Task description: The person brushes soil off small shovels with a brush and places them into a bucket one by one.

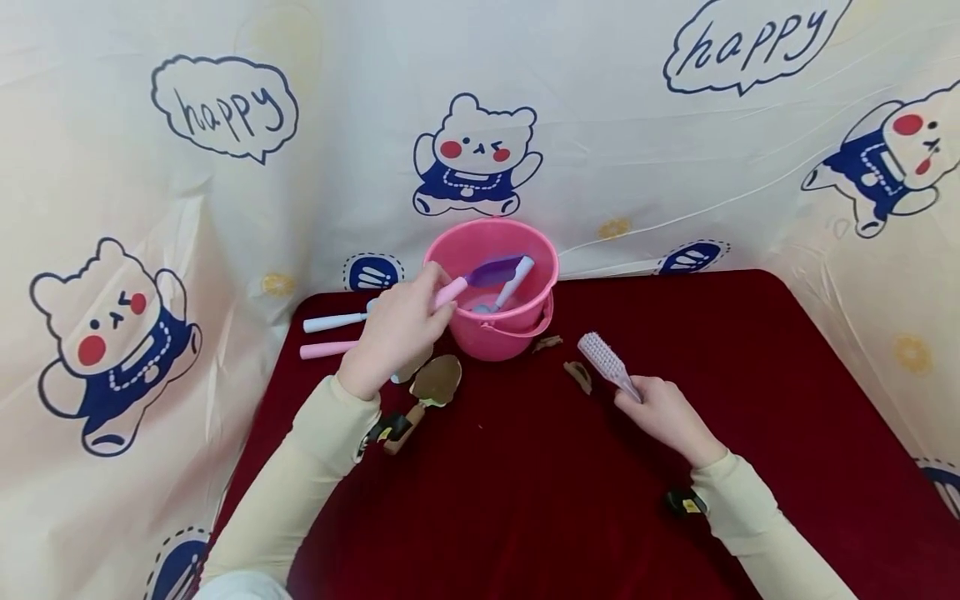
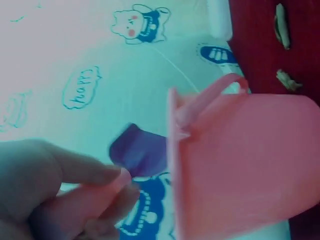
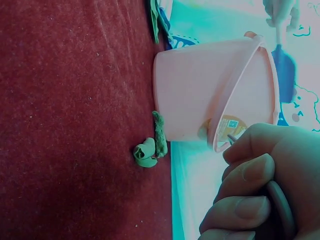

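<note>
My left hand [image 1: 397, 329] grips the pink handle of a toy shovel. Its purple blade [image 1: 491, 271] is over the mouth of a pink bucket [image 1: 491, 340], which stands upright at the back of the table. A tool with a pale blue-white handle [image 1: 517, 279] leans inside the bucket. To the right, my right hand [image 1: 670, 417] holds a pale lilac bristle brush [image 1: 604, 362] by its handle, bristles facing up, above the red cloth. In the right wrist view the curled fingers [image 3: 250, 172] hide most of the brush.
Left of the bucket lie a pale blue handle [image 1: 333, 322], a pink handle [image 1: 327, 349] and a wooden-handled trowel [image 1: 438, 381]. Two brown curled scraps [image 1: 577, 377] lie right of the bucket. A printed curtain [image 1: 600, 142] hangs behind the red-covered table [image 1: 525, 492].
</note>
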Tool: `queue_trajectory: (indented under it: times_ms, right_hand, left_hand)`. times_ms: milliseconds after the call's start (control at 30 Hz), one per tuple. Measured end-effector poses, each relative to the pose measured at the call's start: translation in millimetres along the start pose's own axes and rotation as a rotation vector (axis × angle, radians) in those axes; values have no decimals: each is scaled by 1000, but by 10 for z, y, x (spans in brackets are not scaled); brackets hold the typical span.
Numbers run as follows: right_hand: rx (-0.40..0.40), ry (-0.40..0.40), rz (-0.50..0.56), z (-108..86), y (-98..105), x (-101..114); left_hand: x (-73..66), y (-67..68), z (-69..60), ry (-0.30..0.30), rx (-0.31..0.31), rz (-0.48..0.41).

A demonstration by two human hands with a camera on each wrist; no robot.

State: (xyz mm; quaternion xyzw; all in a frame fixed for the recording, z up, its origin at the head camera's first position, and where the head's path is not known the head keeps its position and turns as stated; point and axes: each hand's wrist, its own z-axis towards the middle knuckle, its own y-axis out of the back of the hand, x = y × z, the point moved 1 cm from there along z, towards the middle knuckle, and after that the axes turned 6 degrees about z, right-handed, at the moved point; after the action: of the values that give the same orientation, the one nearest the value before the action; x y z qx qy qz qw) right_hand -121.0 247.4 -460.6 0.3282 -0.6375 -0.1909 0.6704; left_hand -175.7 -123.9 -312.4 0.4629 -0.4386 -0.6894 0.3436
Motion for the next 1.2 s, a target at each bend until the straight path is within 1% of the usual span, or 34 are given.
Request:
queue_trajectory:
  times_ms: [100,167,233,300,400,500,567,700,800,867,933,1100,1167,1200]
  right_hand:
    - [-1,1,5,-10,-25,-4]
    - [0,-4,8,-18,-40,-8]
    - [7,-11,10,-25,-52,-11]
    - [14,-12,11,-30,-64,-10]
    - [14,1,12,-28,-68,2]
    - [9,12,8,-20,-67,11]
    - [9,11,9,-17,-70,17]
    - [24,1,14,-15,-84,11]
    - [35,-5,12,-17,-97,-5]
    - [38,-9,13,-18,-103,-12]
    - [44,-5,13,-18,-107,-13]
    - [58,-5,19,-7,-109,-15]
    - [63,-10,21,-4,-112,-18]
    - [65,-10,24,-4,-112,-16]
  left_hand:
    - [32,-79,76,17,-56,11]
    - [59,-130,115,17,-72,2]
    - [86,-172,142,18,-58,-33]
    - [113,-200,161,19,-29,-102]
    - [146,-229,191,-9,-7,-181]
    - [168,-267,215,-59,-17,-208]
    - [187,-302,221,-74,-37,-206]
    - [246,-362,205,-44,-77,-225]
    - [303,-387,180,-17,-99,-256]
    - [341,-402,165,-18,-128,-272]
    - [372,-416,142,-26,-187,-288]
    - [424,-481,57,-63,-398,-326]
    - [438,-523,12,-69,-438,-334]
    - [447,-548,-11,-71,-439,-335]
